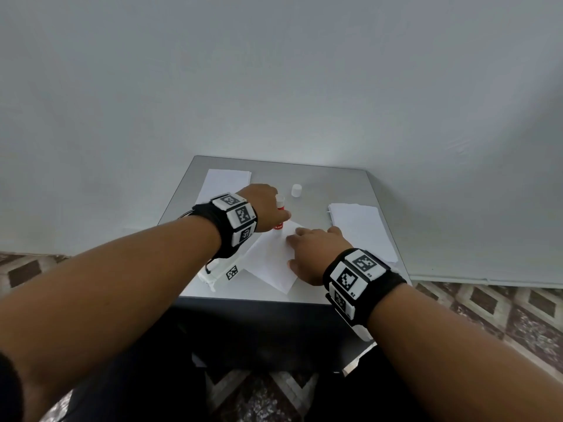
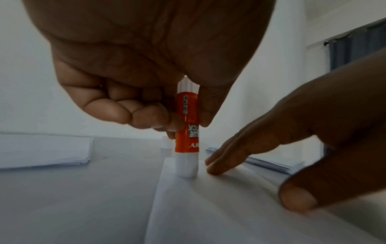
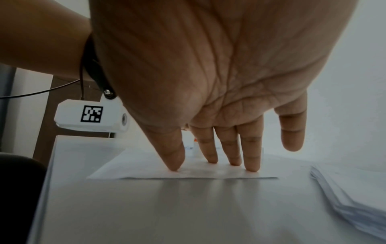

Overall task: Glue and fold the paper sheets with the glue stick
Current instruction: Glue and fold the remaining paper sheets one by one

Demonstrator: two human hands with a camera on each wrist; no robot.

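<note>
- Far left of the grey table: a stack of white sheets, lying flat near the back edge.
- Front left corner: a small white device with a black-and-white marker, beside the near-left edge of the loose sheet.
- Left hand: fingers curled round an orange-and-white glue stick, thumb on one side, fingertips on the other. Stick stands upright, uncapped white end down, touching the loose paper sheet near its far-left edge.
- Centre: the single sheet lies flat on the table, turned at an angle to the table edges.
- Behind the sheet: the white cap stands upright on the bare table, apart from the stick.
- Right hand: flat and spread, palm down. In the right wrist view the thumb and three fingers press their tips on the sheet; the little finger is lifted clear. Holds nothing.
- Far right: a second stack of white paper, edges slightly fanned, just beside the right hand, not touching it.
</note>
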